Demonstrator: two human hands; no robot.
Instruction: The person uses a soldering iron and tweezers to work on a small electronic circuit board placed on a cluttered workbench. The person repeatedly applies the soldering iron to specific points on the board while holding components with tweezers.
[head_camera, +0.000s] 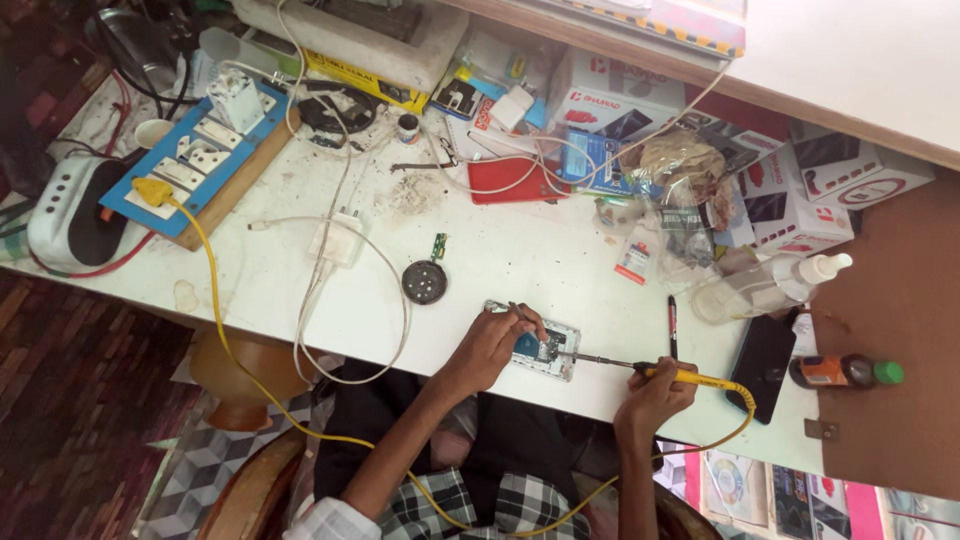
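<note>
Opened phone (535, 342): small, pale-cased, back off, blue and dark internals exposed. Lies flat near the front edge of the white bench (520, 250), long axis tilted slightly.

Soldering iron (640, 368): yellow handle, thin dark metal shaft, yellow cord trailing from the handle end. Held near horizontal, low over the bench; tip rests at the phone's right end, touching or just above the internals.

Thin metal probe (520, 313), possibly tweezers: slanted down onto the phone's upper left part.
</note>
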